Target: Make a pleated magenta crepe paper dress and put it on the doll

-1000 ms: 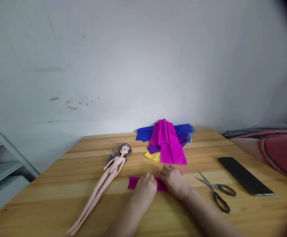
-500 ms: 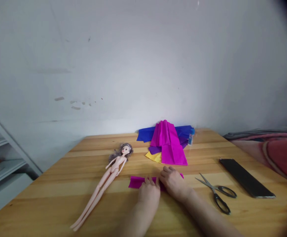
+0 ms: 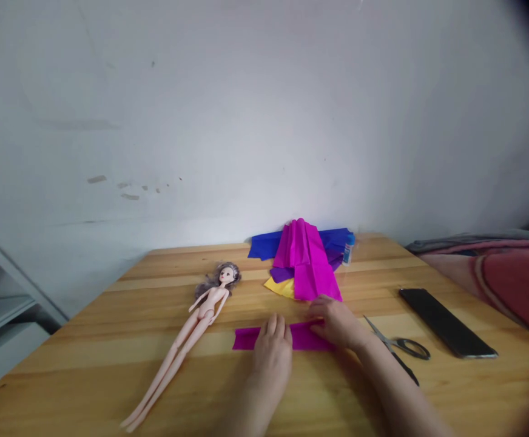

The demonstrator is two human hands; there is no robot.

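Note:
A narrow magenta strip of crepe paper lies across the table in front of me. My left hand rests on its middle, fingers stretched forward and laid flat. Over the strip's right part is my right hand, its thumb low by the paper and its fingers arched apart from the thumb. The strip's right end is partly hidden under that hand. To the left lies an undressed doll with grey hair, head toward the wall. A pair of scissors, spread open, sits beside my right forearm, which covers part of one handle.
Toward the wall lie a pleated magenta paper piece, blue paper, purple paper and yellow paper. A glue bottle stands beside them. A black phone-like slab lies at right; shelves are at far left.
My right hand has moved right and away from my left hand, uncovering more of the magenta strip. The left hand stays on the strip. The whole view has shifted slightly.

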